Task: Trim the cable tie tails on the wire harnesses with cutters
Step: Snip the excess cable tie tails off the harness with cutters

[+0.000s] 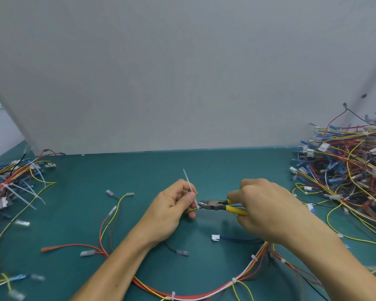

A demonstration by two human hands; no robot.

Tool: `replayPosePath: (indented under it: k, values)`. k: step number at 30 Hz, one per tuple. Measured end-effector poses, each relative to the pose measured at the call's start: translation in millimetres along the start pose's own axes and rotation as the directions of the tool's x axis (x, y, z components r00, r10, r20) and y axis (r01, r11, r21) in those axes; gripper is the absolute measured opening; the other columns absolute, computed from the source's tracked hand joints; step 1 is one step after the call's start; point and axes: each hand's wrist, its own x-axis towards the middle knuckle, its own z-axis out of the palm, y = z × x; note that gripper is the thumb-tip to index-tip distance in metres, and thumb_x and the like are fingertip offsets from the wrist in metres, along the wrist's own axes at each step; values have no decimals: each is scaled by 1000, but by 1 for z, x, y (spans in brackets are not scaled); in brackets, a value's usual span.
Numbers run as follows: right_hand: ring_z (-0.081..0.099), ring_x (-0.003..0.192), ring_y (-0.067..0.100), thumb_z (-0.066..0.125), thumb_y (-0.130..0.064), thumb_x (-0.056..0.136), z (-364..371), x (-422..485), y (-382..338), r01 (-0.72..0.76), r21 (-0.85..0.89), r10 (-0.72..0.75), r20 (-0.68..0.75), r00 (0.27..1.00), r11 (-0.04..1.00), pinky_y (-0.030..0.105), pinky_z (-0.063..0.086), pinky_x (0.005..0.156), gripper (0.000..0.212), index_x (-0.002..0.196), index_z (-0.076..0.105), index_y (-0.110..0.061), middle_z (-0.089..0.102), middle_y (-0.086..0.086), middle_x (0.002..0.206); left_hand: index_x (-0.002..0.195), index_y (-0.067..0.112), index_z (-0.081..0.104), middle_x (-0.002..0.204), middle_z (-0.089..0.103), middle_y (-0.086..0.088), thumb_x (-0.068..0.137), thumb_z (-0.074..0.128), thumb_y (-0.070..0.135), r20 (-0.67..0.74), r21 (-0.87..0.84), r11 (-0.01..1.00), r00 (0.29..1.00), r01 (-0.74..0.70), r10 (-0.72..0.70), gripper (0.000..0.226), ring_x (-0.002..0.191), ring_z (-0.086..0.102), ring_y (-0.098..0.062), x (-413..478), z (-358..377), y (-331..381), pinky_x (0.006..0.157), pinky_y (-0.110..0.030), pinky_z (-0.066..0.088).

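My left hand (174, 205) pinches a yellow wire of the harness (204, 294) and the white cable tie tail (188, 181), which sticks up and back past my thumb. My right hand (263, 205) grips the yellow-handled cutters (217, 206); their dark jaws point left and sit at the base of the tail, right beside my left fingertips. The harness of red, yellow and white wires loops across the green mat below my forearms, with white ties (254, 258) along it.
A big pile of wire harnesses (354, 168) fills the right side of the green mat (139, 170). A smaller pile with long uncut tie tails (13, 185) lies at the left. A grey partition wall (182, 72) stands behind. Loose connectors (215, 237) lie near my hands.
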Motion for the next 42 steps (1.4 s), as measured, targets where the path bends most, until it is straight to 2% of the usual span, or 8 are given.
replayPosePath:
  k: [4,14,25,29,33,37,39,42]
  values:
    - [52,82,26,48,-31,85,-3,-1,3,1,15,-1,9,1000,1000,29,33,60,4,81,49,-30,33,-7,74,86,25,59,74,61,3,96,50,22,4,1,1000,1000,-4,4,13,65,60,-17,0,0,0,72,-24,48]
    - [46,77,27,48,-24,86,1,1,-1,24,-33,-23,27,999,999,29,32,58,5,84,51,-28,30,-6,74,85,23,59,74,60,2,99,50,12,10,5,1000,1000,-1,1,20,64,60,-16,0,0,-1,70,-24,48]
    - [43,72,30,50,-18,86,9,3,-5,19,-129,-21,-9,1000,991,27,25,52,13,96,58,-22,35,-2,76,81,25,56,69,55,8,88,51,30,-11,70,998,1000,4,-4,10,61,58,-14,1,1,0,70,-24,47]
    - [45,74,31,50,-18,84,12,2,-4,-10,-95,10,-6,1000,995,28,24,52,14,94,57,-24,42,-1,77,81,23,56,71,56,5,93,51,24,-13,68,998,1000,3,-2,13,64,61,-15,1,1,1,73,-26,48]
    - [47,72,30,51,-25,84,7,0,-1,-49,-38,49,0,999,998,29,26,52,7,78,47,-24,39,-2,70,84,16,55,78,64,-1,99,48,12,-54,51,998,998,23,-20,17,78,64,-16,-2,2,9,83,-36,51]
    - [59,90,31,58,-40,86,-15,-6,18,-152,145,165,-88,982,978,32,42,66,12,90,56,-29,56,1,80,82,19,57,83,70,3,96,53,12,-141,326,943,984,-61,113,17,85,64,-13,-7,0,41,88,-36,49]
    - [57,87,30,60,-41,86,-25,-11,27,-177,247,213,-125,969,953,35,46,70,15,93,57,-28,61,-1,82,80,22,58,76,69,6,93,57,12,-61,453,881,981,-135,182,17,75,64,-12,-16,4,67,79,-32,49]
    - [51,77,26,59,-36,88,-31,-18,35,-225,318,265,-88,960,921,34,36,58,17,78,52,-23,54,-3,71,81,29,59,71,66,11,91,60,19,151,569,775,962,-274,229,14,69,61,-11,-47,16,99,69,-24,48]
